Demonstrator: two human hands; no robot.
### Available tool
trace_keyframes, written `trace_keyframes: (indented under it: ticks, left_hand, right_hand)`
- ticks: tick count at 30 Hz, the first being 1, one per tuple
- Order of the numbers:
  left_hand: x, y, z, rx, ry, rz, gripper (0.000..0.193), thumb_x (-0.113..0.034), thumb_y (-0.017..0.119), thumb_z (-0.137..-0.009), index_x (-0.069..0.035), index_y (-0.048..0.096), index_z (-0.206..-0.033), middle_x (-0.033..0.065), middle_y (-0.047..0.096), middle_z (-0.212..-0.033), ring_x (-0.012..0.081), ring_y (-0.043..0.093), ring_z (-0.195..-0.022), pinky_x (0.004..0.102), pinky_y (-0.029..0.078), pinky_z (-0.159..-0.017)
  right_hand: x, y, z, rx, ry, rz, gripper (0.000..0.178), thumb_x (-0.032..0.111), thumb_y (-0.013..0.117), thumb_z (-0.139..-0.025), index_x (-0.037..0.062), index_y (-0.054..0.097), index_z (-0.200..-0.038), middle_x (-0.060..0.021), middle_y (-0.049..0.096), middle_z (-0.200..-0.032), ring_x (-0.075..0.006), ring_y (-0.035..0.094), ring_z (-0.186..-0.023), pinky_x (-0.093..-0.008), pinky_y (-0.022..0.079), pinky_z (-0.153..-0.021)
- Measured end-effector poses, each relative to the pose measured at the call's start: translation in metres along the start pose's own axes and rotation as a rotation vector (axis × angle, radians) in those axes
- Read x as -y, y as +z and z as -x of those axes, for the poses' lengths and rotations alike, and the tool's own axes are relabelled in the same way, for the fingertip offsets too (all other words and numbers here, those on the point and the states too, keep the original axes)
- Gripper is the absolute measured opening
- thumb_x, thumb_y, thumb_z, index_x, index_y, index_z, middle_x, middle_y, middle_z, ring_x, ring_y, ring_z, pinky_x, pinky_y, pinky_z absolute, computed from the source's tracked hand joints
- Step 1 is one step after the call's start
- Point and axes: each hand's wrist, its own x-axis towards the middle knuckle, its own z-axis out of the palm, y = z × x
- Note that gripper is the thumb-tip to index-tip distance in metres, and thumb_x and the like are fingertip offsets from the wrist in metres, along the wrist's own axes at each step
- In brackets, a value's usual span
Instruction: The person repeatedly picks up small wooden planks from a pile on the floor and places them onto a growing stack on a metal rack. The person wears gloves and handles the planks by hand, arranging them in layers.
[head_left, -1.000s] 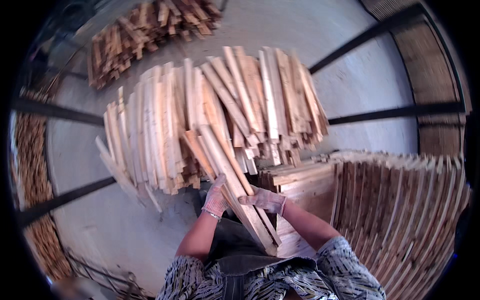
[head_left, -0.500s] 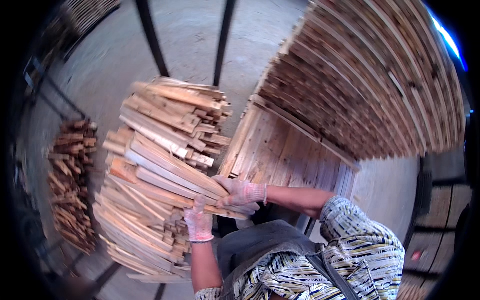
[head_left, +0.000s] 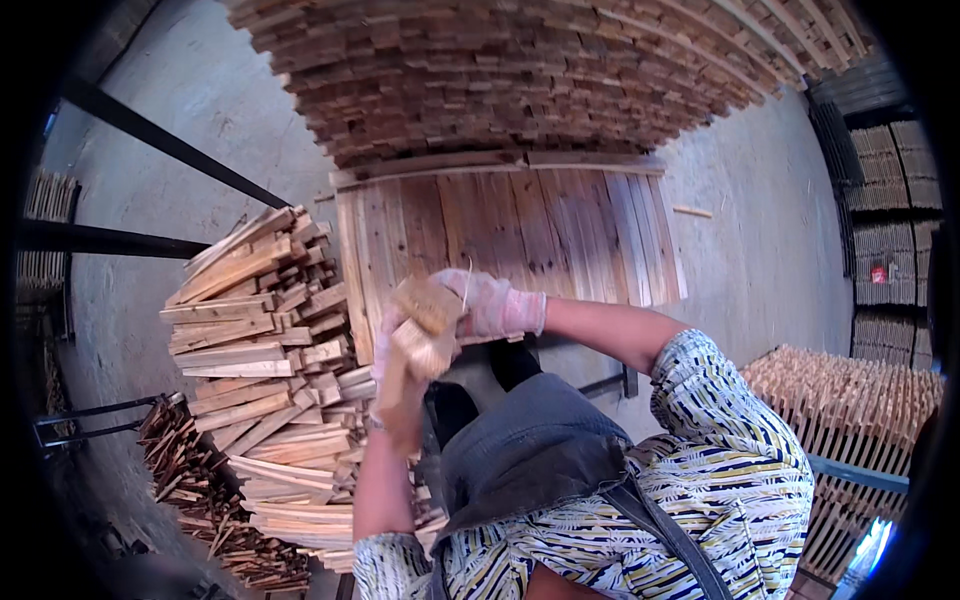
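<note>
Several wooden slats (head_left: 424,345) are gripped between my two gloved hands, their cut ends tilted up toward me. My right hand (head_left: 492,305), in a pale, pink-stained glove, wraps the right side of the bundle. On the other side my left hand (head_left: 384,350) is closed around it, partly hidden behind the wood. Just beyond the hands lies a flat bed of planks (head_left: 510,230) set side by side. A large pile of loose slats (head_left: 250,350) sits by my left arm.
A tall stack of slats (head_left: 480,100) rises at the far edge of the plank bed. Dark metal bars (head_left: 170,140) stand behind the pile at left. Darker sticks (head_left: 190,480) are heaped at lower left. Stacked slats (head_left: 850,400) stand at right, with more bundles (head_left: 885,250) beyond.
The slats have come up off the pile in both hands and now point end-up. My view has turned, bringing the plank bed and tall stack in front of me.
</note>
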Motion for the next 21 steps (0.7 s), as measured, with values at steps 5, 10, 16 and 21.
trace_keyframes:
  ticks: [5,10,16,21]
  left_hand:
    - [0.024,-0.039,-0.044,-0.168,-0.032,-0.497,0.049,-0.036,0.046,-0.104,-0.004,0.042,-0.141,0.0144,0.054,-0.134,0.0307,0.058,-0.119,0.0424,0.053,-0.098]
    - [-0.001,0.013,-0.058,-0.347,-0.039,-1.015,0.073,-0.031,0.084,-0.08,-0.003,0.049,-0.137,0.0144,0.056,-0.137,0.0196,0.052,-0.124,0.0338,0.046,-0.103]
    - [-0.033,0.052,-0.05,-0.348,0.166,-1.79,0.061,-0.008,0.084,-0.068,-0.004,0.057,-0.122,0.0134,0.062,-0.114,0.0291,0.058,-0.11,0.0406,0.048,-0.096]
    - [0.046,0.018,-0.078,-0.016,-0.135,-2.459,0.032,-0.019,0.069,-0.073,-0.014,0.062,-0.104,0.0096,0.061,-0.1,0.0259,0.058,-0.101,0.0421,0.046,-0.087]
  right_hand:
    - [-0.068,0.016,-0.001,-0.028,-0.064,0.089,0.063,0.036,0.085,-0.069,0.0071,0.06,-0.119,-0.0181,0.063,-0.117,-0.0354,0.06,-0.111,-0.0411,0.05,-0.095]
    - [-0.055,-0.037,-0.009,0.137,0.131,0.148,0.066,0.045,0.083,-0.07,0.0094,0.06,-0.12,-0.017,0.066,-0.11,-0.0341,0.063,-0.105,-0.0411,0.051,-0.091]
    - [-0.069,-0.122,0.06,0.094,0.597,0.237,0.073,0.053,0.078,-0.073,0.01,0.058,-0.129,-0.0171,0.065,-0.12,-0.0319,0.064,-0.107,-0.0399,0.051,-0.092]
    - [-0.19,-0.155,0.179,0.099,0.789,0.792,0.074,0.048,0.079,-0.072,0.007,0.055,-0.129,-0.0193,0.06,-0.124,-0.0386,0.057,-0.115,-0.0447,0.046,-0.1]
